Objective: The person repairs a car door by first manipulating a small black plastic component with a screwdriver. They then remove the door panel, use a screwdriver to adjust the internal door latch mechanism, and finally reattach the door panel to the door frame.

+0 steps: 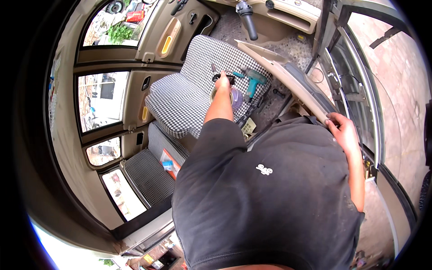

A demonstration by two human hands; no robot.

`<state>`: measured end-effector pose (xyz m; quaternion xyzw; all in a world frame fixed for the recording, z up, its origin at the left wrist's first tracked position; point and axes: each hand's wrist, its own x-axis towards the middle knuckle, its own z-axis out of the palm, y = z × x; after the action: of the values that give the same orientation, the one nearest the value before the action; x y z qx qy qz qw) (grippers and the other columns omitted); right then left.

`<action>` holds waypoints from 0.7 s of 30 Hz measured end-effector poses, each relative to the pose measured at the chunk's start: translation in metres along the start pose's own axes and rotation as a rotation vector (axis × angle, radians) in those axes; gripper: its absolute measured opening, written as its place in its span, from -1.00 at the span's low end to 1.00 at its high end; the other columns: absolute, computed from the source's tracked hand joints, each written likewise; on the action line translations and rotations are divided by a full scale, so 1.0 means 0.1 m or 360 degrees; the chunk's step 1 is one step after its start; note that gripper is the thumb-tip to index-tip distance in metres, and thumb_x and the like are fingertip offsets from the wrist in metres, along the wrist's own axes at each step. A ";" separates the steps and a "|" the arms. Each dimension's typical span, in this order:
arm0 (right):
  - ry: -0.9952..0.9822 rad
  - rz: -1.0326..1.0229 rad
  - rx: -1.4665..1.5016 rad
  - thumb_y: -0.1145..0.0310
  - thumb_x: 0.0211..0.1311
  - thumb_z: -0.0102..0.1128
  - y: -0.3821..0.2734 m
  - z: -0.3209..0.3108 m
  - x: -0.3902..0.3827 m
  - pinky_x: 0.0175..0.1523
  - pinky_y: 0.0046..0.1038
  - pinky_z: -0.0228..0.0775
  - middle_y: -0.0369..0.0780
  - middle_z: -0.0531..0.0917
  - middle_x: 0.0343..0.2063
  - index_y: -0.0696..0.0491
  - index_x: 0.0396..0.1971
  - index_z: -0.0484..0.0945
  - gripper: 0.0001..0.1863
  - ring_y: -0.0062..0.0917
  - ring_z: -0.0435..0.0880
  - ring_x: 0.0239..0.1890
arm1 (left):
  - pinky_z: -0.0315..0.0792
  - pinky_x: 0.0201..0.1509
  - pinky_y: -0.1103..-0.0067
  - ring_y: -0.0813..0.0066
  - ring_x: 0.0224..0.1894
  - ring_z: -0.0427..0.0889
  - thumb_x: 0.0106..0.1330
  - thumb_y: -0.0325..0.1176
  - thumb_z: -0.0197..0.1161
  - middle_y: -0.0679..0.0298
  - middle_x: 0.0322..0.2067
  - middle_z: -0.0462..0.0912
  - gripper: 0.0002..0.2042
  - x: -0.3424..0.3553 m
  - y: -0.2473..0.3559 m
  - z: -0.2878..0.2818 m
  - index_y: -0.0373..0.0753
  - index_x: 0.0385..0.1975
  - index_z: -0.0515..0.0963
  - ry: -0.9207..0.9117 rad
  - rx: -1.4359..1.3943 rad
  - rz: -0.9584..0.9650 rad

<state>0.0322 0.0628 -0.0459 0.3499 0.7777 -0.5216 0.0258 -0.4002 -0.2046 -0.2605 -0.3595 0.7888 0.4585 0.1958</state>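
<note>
apparently the work on the door is partway along: beside the houndstooth seat (168,101), the beige door trim panel (292,81) stands out from the door frame (355,76), with the frame's inner side bare and a thin cable (344,96) showing. i judge that the panel is off its fixings; what is left would be to settle it and its small parts, though a single moment cannot tell whether it is going on or coming off.

on the seat, the left hand (221,83) has its grip drawn narrow around a small black plastic part (231,79), which sticks out on both sides of the fingers; whether it is lifted clear of the cloth i cannot tell. near that hand, also on the seat, lie a teal cordless drill (255,81), a teal-handled tool (237,74) and what looks like a tape roll (237,100), partly hidden by the wrist.

well apart from the seat, the right hand (344,130) has its grip bent over the panel's near end, fingertips on the edge, closed lightly as far as i can judge.
</note>
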 end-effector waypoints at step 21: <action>-0.0001 -0.0257 -0.0350 0.39 0.24 0.15 -0.06 -0.01 0.00 -0.19 -0.12 0.36 0.05 0.55 -0.47 0.21 -0.43 0.51 -0.82 0.01 0.55 -0.32 | 0.54 -0.04 0.29 0.03 -0.15 0.70 0.22 -0.23 0.21 -0.10 -0.22 0.68 -0.65 0.31 0.19 -0.03 -0.48 -0.26 0.58 0.0581 0.0322 0.0684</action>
<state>0.0293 0.0626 -0.0407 0.2812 0.8558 -0.4336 0.0223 -0.4352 -0.2130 -0.2678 -0.2394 0.9107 0.3363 -0.0161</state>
